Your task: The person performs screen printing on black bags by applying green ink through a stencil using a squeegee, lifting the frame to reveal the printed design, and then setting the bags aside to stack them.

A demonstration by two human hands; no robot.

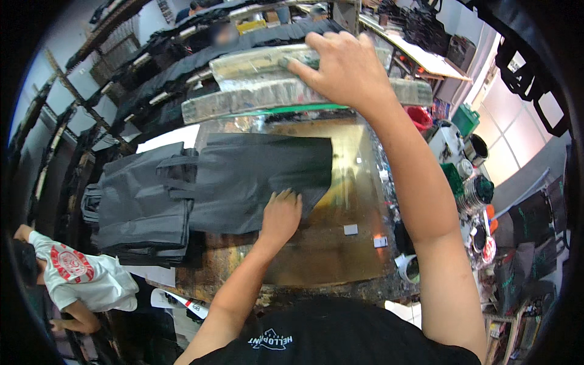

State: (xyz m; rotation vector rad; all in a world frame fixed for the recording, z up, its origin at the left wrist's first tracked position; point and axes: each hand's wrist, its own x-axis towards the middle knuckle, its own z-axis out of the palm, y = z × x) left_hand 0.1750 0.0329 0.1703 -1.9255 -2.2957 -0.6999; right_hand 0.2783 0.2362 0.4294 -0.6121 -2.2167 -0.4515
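My left hand (281, 213) lies with its fingers stretched over the lower right part of a flat black fabric bag (255, 176) on the worktable. To the left, partly overlapped by that bag's handle, is a stack of black fabric bags (143, 201). Up at the far side, my right hand (350, 67) is closed around a pale, paint-stained bar (249, 66); its fingers go over the top and the thumb is on the near face. Just below that bar runs a long, stained frame edge (255, 100) with a green strip beneath, raised above the table.
The worktable (328, 261) has a glossy brownish surface with small white pieces (351, 229) on it. Cans and paint containers (474, 191) crowd its right side. Black material hangs on racks (152, 91) at the far left. A person in a white shirt (91, 271) is at the lower left.
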